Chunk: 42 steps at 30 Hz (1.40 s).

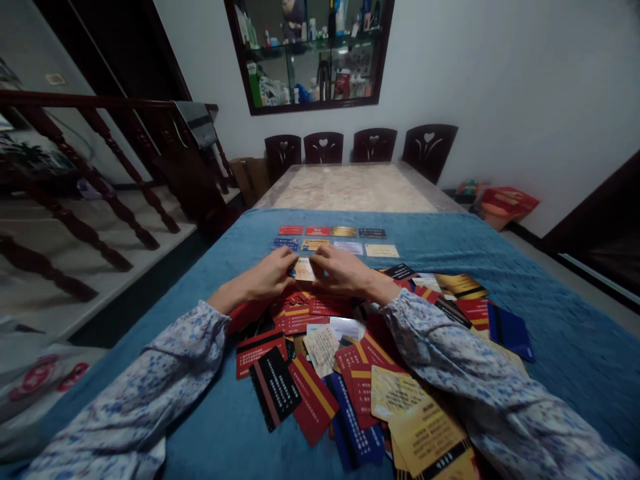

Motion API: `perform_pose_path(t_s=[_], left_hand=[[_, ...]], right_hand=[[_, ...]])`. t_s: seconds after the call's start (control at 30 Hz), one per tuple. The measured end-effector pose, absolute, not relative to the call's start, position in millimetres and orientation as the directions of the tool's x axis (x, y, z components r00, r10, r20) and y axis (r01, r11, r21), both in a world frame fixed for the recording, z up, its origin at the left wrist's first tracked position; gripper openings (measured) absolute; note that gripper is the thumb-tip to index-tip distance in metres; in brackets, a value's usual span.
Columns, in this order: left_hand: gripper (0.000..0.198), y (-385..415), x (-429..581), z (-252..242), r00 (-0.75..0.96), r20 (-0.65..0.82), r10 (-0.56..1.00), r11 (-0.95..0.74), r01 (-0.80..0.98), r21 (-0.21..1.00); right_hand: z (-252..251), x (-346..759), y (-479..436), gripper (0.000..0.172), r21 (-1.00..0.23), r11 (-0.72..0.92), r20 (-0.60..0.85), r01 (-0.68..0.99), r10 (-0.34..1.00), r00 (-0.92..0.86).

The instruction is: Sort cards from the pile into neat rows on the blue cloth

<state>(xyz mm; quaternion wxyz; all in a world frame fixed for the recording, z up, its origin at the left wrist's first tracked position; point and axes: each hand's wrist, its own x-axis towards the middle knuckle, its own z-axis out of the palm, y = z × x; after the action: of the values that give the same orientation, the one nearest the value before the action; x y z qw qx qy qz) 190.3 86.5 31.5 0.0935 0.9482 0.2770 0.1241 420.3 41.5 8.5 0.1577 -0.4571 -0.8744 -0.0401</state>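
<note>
My left hand point(274, 272), right hand point(344, 271) both pinch pale card point(303, 269). Two card rows point(349, 247) beyond, loose card pile point(314, 400) nearer me, on blue cloth point(210, 393).

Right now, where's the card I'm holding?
In the head view, the card is near the middle, between your left hand and right hand, nearer you than the two rows of cards.
</note>
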Motion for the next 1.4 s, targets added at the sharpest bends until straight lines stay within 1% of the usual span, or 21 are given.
perform_pose_path(t_s=[0.1,0.23,0.37,0.53,0.77,0.93,1.17,1.4], left_hand=[[0.031,98,197,38,0.829,0.172,0.531,-0.844,0.502,0.187],[0.027,119,207,45,0.847,0.166,0.504,-0.861,0.479,0.172],[0.026,140,215,45,0.860,0.168,0.481,-0.875,0.459,0.155],[0.034,164,226,39,0.848,0.167,0.503,-0.862,0.478,0.168],[0.025,188,240,31,0.836,0.108,0.538,-0.843,0.531,0.086],[0.022,202,247,22,0.828,0.098,0.552,-0.833,0.541,0.116],[0.027,221,258,7,0.818,0.025,0.575,-0.817,0.572,0.071],[0.023,230,262,5,0.820,0.002,0.572,-0.818,0.571,0.073]], right_hand=[[22,426,45,0.012,-0.087,0.607,0.282,0.790,0.776,-0.565],[39,435,57,0.010,-0.125,0.631,0.253,0.766,0.766,-0.590],[45,441,74,0.007,-0.116,0.617,0.229,0.778,0.779,-0.584],[45,446,91,0.010,-0.096,0.545,0.171,0.833,0.833,-0.526],[38,451,113,0.011,-0.035,0.526,0.131,0.850,0.846,-0.518],[34,451,123,0.017,-0.004,0.458,0.074,0.889,0.887,-0.456],[20,448,135,0.027,0.048,0.392,0.028,0.919,0.919,-0.394],[16,449,139,0.027,0.049,0.348,0.008,0.936,0.937,-0.349]])
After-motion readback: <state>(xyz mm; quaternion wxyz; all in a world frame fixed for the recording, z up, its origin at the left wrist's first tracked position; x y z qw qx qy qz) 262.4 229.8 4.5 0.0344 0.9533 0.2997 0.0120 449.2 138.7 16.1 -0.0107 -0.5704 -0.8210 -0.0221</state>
